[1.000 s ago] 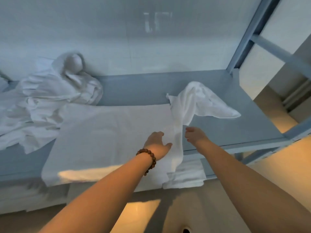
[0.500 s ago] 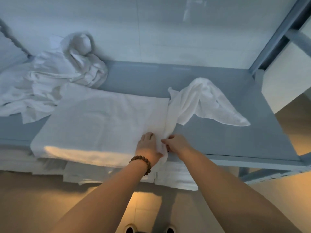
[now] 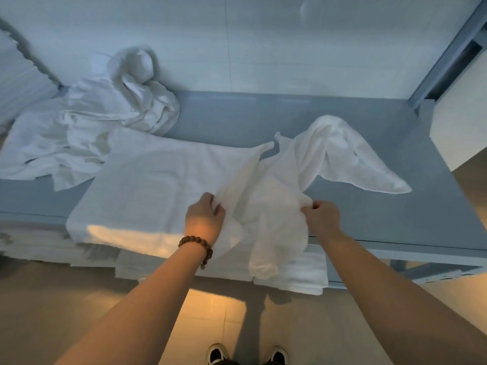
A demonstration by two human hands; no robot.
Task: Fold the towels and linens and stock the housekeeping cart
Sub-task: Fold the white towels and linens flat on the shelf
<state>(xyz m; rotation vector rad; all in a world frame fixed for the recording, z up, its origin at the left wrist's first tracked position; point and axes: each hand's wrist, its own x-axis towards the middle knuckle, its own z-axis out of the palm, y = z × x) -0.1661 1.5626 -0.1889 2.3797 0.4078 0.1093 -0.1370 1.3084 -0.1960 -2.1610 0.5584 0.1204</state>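
Observation:
A white towel (image 3: pixel 274 196) is lifted off the grey shelf (image 3: pixel 369 206) between my two hands. My left hand (image 3: pixel 204 219), with a bead bracelet on the wrist, grips its left edge. My right hand (image 3: pixel 320 217) pinches its right edge. The towel's far end trails rightward on the shelf, and its lower part hangs over the front edge. Under it, a flat folded white linen (image 3: pixel 142 185) lies spread on the shelf to the left.
A crumpled heap of white linens (image 3: pixel 92 122) lies at the back left of the shelf. Folded white towels (image 3: pixel 303 272) sit on a lower level under the front edge. A metal upright (image 3: pixel 448 51) stands at the right. My shoes show on the tiled floor below.
Both hands took hold of the towel's near edge, then drew apart and lifted it, so it now spreads between them. The view tilted further down.

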